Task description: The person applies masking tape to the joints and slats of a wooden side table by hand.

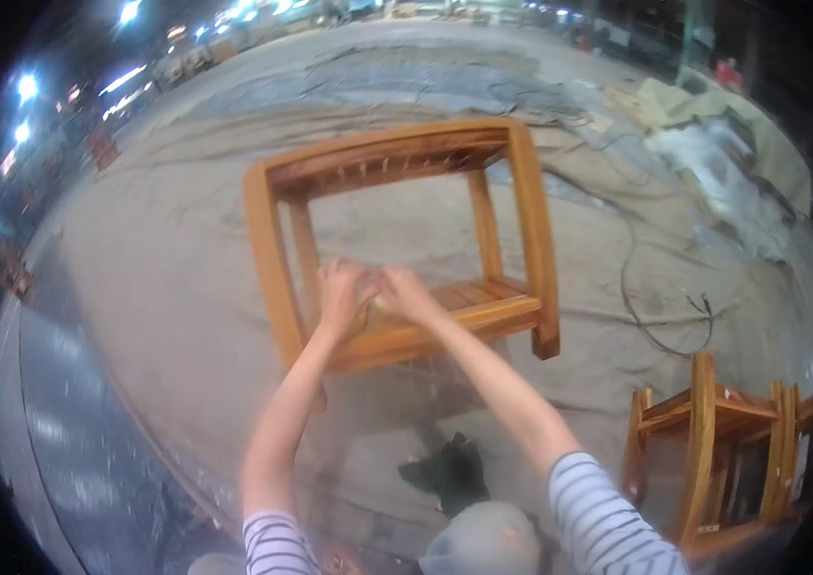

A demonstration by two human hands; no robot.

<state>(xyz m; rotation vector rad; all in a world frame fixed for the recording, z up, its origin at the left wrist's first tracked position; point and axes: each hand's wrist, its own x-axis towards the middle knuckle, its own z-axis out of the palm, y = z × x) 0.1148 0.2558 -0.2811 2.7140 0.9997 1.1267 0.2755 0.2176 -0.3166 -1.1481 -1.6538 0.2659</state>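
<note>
In front of me stands a wooden stool frame (397, 144), with a slatted top and a lower shelf (483, 295). My left hand (341, 290) and my right hand (405, 292) meet above the front rail (445, 324) of that shelf. The fingers of both are bent inward and pressed together at the tips. A small pale bit shows under the right fingers; I cannot tell what it is. The rail runs just beneath both hands and overlaps the left wrist in this view.
Several more wooden pieces of furniture (704, 431) stand at the lower right. A dark green cloth-like item (450, 470) lies on the covered floor before me. A black cable (632, 287) curls on the right, below a heap of plastic sheeting (713, 163).
</note>
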